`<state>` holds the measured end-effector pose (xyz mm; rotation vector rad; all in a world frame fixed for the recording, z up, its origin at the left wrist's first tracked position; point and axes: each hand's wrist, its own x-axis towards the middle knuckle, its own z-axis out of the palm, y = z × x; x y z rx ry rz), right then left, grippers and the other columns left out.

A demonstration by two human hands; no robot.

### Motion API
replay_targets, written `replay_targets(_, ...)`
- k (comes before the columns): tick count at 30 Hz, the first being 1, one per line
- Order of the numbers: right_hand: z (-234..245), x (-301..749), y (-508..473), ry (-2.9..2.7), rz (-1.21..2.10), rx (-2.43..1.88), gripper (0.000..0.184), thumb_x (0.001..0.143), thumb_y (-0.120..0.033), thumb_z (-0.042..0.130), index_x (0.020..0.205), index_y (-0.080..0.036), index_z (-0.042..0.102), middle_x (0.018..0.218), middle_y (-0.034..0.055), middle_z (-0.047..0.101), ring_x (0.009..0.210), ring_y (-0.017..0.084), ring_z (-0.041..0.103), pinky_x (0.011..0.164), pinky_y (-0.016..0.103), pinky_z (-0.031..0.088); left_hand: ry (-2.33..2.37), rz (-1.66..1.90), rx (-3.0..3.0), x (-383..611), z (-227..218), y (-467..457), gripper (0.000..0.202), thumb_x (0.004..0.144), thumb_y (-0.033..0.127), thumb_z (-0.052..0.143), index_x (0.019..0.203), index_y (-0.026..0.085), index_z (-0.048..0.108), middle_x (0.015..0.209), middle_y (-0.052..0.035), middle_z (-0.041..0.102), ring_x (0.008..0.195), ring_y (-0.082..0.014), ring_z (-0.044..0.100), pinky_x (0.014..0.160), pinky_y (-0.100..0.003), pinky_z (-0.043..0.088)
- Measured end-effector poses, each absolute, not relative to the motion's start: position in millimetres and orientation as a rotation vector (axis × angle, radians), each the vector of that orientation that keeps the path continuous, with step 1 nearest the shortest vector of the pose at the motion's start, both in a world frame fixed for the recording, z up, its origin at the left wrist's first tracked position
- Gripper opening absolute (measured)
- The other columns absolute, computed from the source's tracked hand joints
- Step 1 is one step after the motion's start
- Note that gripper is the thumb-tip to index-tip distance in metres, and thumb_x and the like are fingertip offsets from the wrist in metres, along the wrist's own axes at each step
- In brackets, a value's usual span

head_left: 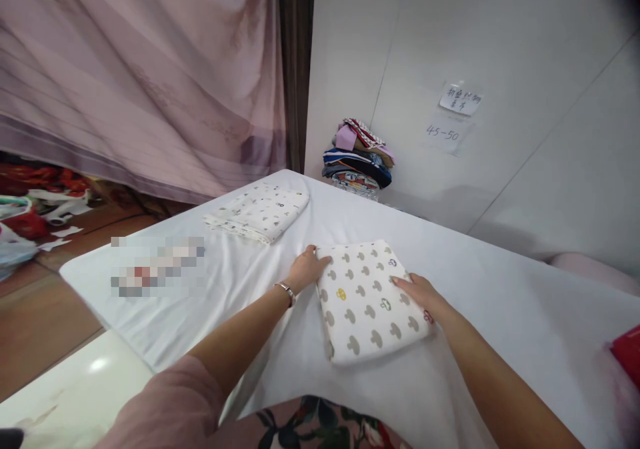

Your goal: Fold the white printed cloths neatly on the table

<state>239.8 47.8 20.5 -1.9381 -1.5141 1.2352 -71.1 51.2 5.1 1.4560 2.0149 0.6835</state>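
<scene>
1. Stands as a white-covered table [515, 295], creased at left.
2. Bears a folded mushroom-print cloth [370, 302], near middle.
3. Carries a small-print folded cloth [265, 212], far and left.
4. Holds a blurred item [157, 267], left.

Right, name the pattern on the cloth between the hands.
The cloth has mostly greyish mushroom shapes on white; head view.

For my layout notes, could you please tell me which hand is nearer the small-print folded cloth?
Left. The left hand is in front and to the right of the small-print cloth; the right hand is farther right, across the mushroom-print cloth.
</scene>
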Motion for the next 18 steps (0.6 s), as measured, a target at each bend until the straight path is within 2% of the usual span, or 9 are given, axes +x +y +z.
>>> replay_targets(4,23.1,237.4,40.6,-1.266,1.489,-1.714,0.054,0.064,-0.052,0.068,0.102,-0.016,0.054,0.092,0.0115,0.068,0.076,0.024,0.065,0.062,0.032,0.052,1.968,0.853,1.347,-62.1,8.2,70.7,0.052,0.073,0.042,0.057,0.118,0.020,0.044,0.098,-0.0077,0.064,0.087,-0.0211,0.061,0.071,-0.027,0.043)
replay_targets(7,23.7,238.9,37.4,-1.227,1.341,-1.676,0.052,0.066,-0.051,0.068,0.102,-0.016,0.053,0.090,0.0109,0.068,0.074,0.023,0.065,0.060,0.031,0.052,1.920,0.947,1.315,-57.0,13.6,90.1,0.055,0.072,0.041,0.058,0.121,0.021,0.042,0.101,-0.0064,0.063,0.085,-0.0179,0.062,0.070,-0.024,0.044)
replay_targets(10,19.6,240.8,37.2,-1.236,1.264,-1.768,0.054,0.066,-0.051,0.067,0.104,-0.016,0.052,0.090,0.0112,0.068,0.076,0.023,0.065,0.062,0.031,0.052,1.931,0.908,1.302,-51.8,14.4,104.7,0.054,0.072,0.039,0.059,0.119,0.018,0.044,0.103,-0.0091,0.063,0.088,-0.0200,0.061,0.072,-0.026,0.044)
replay_targets(14,12.3,244.9,42.6,-1.294,1.302,-1.779,0.067,0.066,-0.052,0.067,0.119,-0.018,0.046,0.107,0.0120,0.063,0.086,0.022,0.064,0.072,0.031,0.051,1.983,0.826,1.293,-49.2,10.4,111.6,0.058,0.069,0.035,0.062,0.120,0.014,0.044,0.108,-0.0145,0.062,0.101,-0.0262,0.057,0.080,-0.031,0.042)
replay_targets(16,11.1,246.9,50.9,-1.296,1.290,-1.797,0.078,0.068,-0.056,0.064,0.131,-0.020,0.035,0.120,0.0137,0.056,0.091,0.022,0.062,0.075,0.031,0.051,1.993,0.801,1.289,-49.5,11.0,112.6,0.063,0.071,0.039,0.060,0.125,0.014,0.040,0.113,-0.0152,0.060,0.104,-0.0268,0.056,0.081,-0.032,0.042)
replay_targets(18,11.4,247.5,64.3,-1.345,1.216,-1.841,0.083,0.072,-0.062,0.055,0.137,-0.019,0.028,0.124,0.0159,0.053,0.092,0.022,0.062,0.075,0.032,0.051,1.996,0.778,1.280,-49.3,14.0,114.3,0.065,0.074,0.049,0.054,0.127,0.014,0.038,0.117,-0.0155,0.058,0.105,-0.0272,0.056,0.080,-0.032,0.043)
